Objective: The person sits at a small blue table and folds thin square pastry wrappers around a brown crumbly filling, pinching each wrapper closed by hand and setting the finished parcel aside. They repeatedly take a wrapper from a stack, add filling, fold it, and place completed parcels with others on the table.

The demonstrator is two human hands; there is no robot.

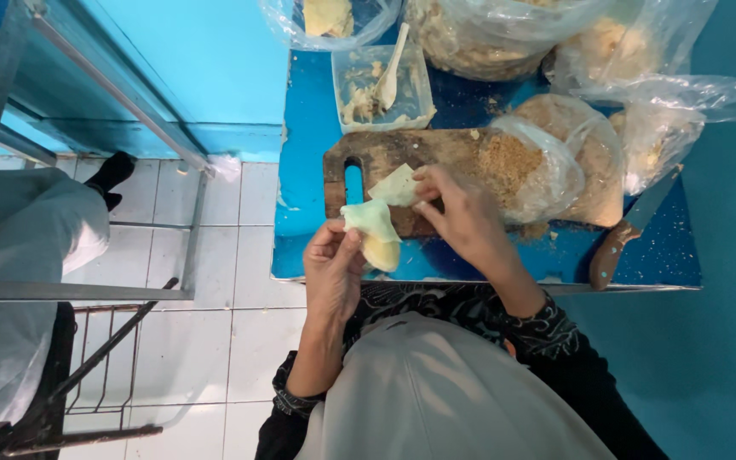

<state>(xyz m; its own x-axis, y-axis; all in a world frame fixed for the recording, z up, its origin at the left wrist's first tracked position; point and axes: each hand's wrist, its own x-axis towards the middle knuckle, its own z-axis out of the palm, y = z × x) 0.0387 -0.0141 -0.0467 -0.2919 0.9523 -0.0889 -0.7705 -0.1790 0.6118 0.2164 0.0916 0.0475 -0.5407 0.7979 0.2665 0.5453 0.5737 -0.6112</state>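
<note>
My left hand (332, 271) holds a pale folded wrapper with yellowish filling (374, 232) just above the near edge of the blue table (313, 136). My right hand (462, 209) pinches the corner of a second thin pale wrapper sheet (393, 184) lying on the dark wooden cutting board (402, 153). The two hands are close together, almost touching at the wrappers.
A clear plastic tub (359, 115) with filling and a white spoon (389, 72) stands behind the board. Plastic bags of breadcrumbs (547, 162) and other food crowd the right and back. A wooden-handled knife (628, 230) lies at right. A person in white sits left, beside a metal frame.
</note>
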